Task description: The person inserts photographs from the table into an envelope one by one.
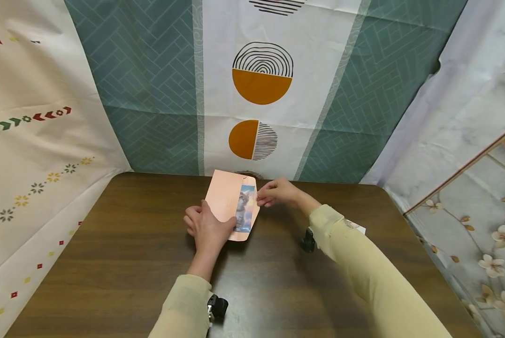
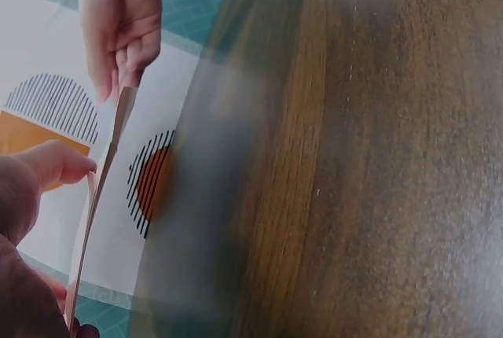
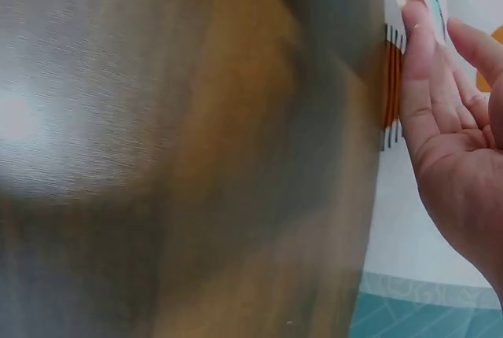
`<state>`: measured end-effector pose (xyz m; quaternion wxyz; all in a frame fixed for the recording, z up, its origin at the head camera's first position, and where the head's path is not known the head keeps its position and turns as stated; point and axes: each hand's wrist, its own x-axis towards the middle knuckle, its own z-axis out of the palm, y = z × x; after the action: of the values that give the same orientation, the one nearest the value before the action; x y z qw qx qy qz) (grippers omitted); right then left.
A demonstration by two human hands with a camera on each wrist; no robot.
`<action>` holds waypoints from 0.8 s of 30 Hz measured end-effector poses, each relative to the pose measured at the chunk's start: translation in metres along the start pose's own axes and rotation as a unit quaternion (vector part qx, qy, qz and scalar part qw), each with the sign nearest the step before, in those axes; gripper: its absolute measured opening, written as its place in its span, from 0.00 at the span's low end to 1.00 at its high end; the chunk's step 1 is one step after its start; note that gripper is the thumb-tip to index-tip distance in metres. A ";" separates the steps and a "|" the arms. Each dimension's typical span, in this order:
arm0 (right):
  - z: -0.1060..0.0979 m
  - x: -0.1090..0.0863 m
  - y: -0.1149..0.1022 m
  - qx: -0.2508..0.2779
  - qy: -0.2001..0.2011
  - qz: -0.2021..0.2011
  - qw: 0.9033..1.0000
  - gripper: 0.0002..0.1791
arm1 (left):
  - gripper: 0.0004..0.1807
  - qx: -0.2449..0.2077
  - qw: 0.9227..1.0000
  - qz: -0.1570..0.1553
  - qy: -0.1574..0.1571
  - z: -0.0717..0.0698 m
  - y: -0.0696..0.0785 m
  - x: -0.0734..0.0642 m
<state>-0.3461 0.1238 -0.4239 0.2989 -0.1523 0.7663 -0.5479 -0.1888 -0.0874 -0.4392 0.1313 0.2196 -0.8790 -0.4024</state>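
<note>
A pale pink envelope (image 1: 225, 192) is held up and tilted over the far part of the table. Out of its open right side shows a picture card (image 1: 244, 211) with a grey cat on a blue and pink sky, lying over the flap. My left hand (image 1: 210, 225) grips the envelope's lower left part, thumb on the front and fingers behind. At the right edge, my right hand (image 1: 279, 192) pinches the card between thumb and fingers; in the right wrist view the fingertips (image 3: 416, 20) sit between flap and card. The card's left part is hidden inside the envelope.
A white paper item (image 1: 357, 227) lies on the brown table (image 1: 121, 263), partly hidden behind the right sleeve. Patterned cloths (image 1: 151, 84) hang behind the table and along both sides. Small black cameras (image 1: 217, 307) are strapped at the wrists.
</note>
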 end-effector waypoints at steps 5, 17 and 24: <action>0.008 -0.005 0.005 0.023 -0.010 0.012 1.000 0.12 | 0.56 0.002 1.000 -0.004 0.003 -0.001 0.000 0.000; 0.025 -0.001 0.005 0.037 0.014 0.022 0.999 0.08 | 0.56 0.003 1.000 -0.003 -0.001 0.000 0.001 -0.003; 0.032 0.000 -0.001 0.032 0.021 0.014 0.999 0.06 | 0.56 -0.001 1.000 -0.005 -0.003 -0.001 0.003 -0.004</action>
<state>-0.3269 0.0995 -0.4298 0.2946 -0.1204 0.7567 -0.5711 -0.1856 -0.0848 -0.4367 0.1265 0.2227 -0.8780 -0.4044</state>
